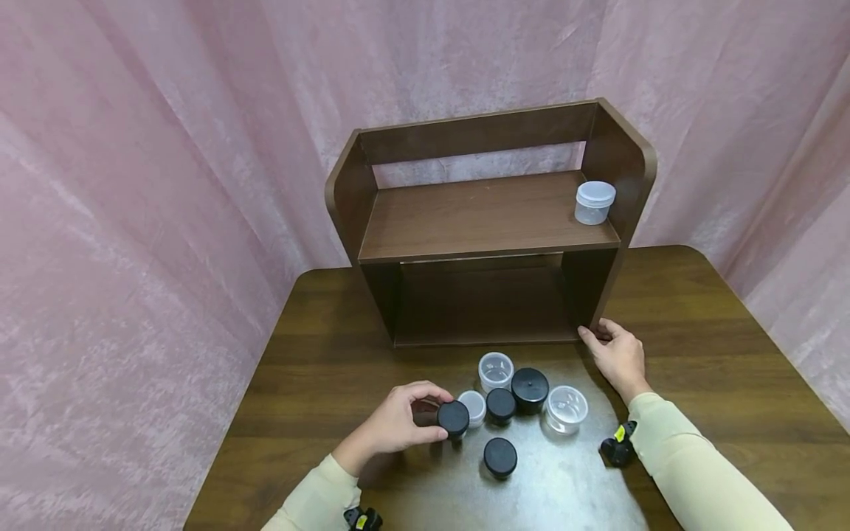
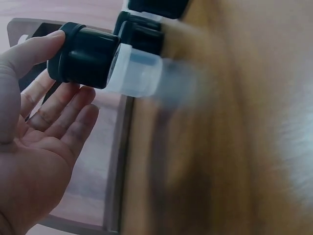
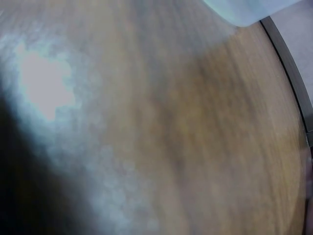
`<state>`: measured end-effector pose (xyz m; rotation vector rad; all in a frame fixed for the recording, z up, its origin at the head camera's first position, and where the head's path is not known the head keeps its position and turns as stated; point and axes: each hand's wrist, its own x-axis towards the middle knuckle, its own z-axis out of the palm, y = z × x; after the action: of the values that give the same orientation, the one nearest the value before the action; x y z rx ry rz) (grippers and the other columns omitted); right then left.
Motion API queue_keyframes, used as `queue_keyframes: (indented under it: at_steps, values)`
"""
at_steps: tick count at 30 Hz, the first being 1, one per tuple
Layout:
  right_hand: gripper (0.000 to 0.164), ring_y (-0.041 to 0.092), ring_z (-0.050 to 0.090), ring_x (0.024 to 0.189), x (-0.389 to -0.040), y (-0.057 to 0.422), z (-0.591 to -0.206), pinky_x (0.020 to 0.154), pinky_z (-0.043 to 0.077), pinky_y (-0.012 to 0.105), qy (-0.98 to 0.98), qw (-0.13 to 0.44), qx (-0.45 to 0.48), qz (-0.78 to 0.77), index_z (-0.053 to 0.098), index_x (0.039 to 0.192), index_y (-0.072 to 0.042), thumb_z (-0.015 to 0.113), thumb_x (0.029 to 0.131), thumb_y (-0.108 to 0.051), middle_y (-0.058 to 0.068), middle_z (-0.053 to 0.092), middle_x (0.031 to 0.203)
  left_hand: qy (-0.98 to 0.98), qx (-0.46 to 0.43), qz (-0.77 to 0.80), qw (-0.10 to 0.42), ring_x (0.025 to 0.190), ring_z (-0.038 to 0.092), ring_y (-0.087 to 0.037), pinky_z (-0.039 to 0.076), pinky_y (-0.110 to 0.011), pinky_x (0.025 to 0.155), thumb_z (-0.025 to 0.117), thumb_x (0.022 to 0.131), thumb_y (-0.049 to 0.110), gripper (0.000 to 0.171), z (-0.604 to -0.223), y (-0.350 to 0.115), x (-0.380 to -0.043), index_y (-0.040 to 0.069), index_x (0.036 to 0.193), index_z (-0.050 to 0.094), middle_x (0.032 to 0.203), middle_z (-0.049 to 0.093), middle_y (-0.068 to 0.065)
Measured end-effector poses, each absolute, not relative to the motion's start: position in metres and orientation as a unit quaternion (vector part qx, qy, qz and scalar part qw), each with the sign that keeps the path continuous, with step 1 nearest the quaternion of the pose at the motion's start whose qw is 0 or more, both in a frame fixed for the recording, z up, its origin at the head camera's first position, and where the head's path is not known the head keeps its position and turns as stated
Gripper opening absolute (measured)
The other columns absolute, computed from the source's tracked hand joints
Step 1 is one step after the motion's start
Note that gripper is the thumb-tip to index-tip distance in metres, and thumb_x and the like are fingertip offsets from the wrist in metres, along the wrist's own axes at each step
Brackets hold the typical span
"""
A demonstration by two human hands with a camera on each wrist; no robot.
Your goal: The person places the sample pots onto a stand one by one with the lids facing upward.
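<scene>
My left hand pinches a small black jar between thumb and fingers, low over the table. In the left wrist view the thumb lies on the rim of the black jar, close by a white-lidded clear jar. That white-lidded jar is directly right of it in the head view. My right hand grips the lower front corner of a dark brown shelf, thumb at the inner side of the panel and fingers at the outer. The right wrist view shows mostly blurred tabletop.
Beside the left hand stand black-lidded jars, a taller black jar and clear jars. Another black jar stands nearer me. One white-lidded jar sits on the upper shelf's right end. Pink curtain hangs behind the table.
</scene>
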<state>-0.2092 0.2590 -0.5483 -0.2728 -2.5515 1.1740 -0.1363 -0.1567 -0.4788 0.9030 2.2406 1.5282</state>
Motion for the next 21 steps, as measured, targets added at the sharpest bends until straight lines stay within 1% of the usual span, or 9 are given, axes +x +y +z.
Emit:
queue_keyframes:
  at_steps: [5,8,12,14,19,21]
  values:
    - [0.061,0.036,0.066,0.096,-0.209,0.259,-0.549,0.086,0.047,0.051,-0.892,0.162,-0.096,0.41,0.059,0.124,0.001,0.061,0.09,-0.05,0.022,0.066,0.109,0.788,0.328,0.508,0.117,0.1,0.064,-0.014,0.052,-0.038,0.09,0.083,0.074,0.009,0.045,-0.465,-0.158,-0.143,0.017,0.114,0.065,0.11,0.064,0.006]
    - [0.061,0.036,0.066,0.095,-0.21,0.258,-0.549,0.085,0.047,0.05,-0.892,0.167,-0.093,0.409,0.06,0.123,0.001,0.062,0.09,-0.05,0.022,0.067,0.107,0.79,0.334,0.503,0.103,0.1,0.063,-0.014,0.051,-0.042,0.09,0.083,0.075,0.01,0.045,-0.459,-0.158,-0.146,0.018,0.115,0.065,0.11,0.064,0.006]
    - [0.059,0.035,0.067,0.093,-0.211,0.257,-0.548,0.085,0.047,0.05,-0.892,0.173,-0.09,0.408,0.061,0.122,0.001,0.062,0.09,-0.049,0.021,0.068,0.106,0.791,0.338,0.502,0.091,0.099,0.063,-0.013,0.051,-0.047,0.089,0.083,0.074,0.008,0.045,-0.45,-0.158,-0.151,0.017,0.114,0.065,0.109,0.064,0.005]
    - [0.058,0.036,0.067,0.093,-0.211,0.258,-0.548,0.085,0.046,0.05,-0.892,0.175,-0.089,0.407,0.061,0.121,0.001,0.063,0.09,-0.048,0.021,0.068,0.105,0.791,0.341,0.501,0.085,0.099,0.063,-0.015,0.051,-0.048,0.088,0.083,0.073,0.005,0.046,-0.442,-0.157,-0.152,0.014,0.115,0.065,0.109,0.065,0.002]
    - [0.058,0.036,0.066,0.094,-0.211,0.258,-0.549,0.085,0.046,0.051,-0.893,0.172,-0.089,0.406,0.06,0.121,0.001,0.062,0.09,-0.048,0.022,0.067,0.106,0.791,0.352,0.496,0.066,0.099,0.063,-0.018,0.052,-0.042,0.087,0.081,0.072,-0.002,0.044,-0.402,-0.149,-0.148,0.002,0.113,0.064,0.108,0.066,-0.008]
    - [0.059,0.036,0.066,0.095,-0.21,0.259,-0.55,0.086,0.046,0.051,-0.893,0.169,-0.09,0.407,0.06,0.122,0.002,0.062,0.09,-0.048,0.022,0.067,0.107,0.791,0.357,0.493,0.06,0.098,0.063,-0.017,0.052,-0.04,0.087,0.081,0.072,-0.002,0.043,-0.389,-0.147,-0.147,0.0,0.112,0.064,0.107,0.066,-0.008]
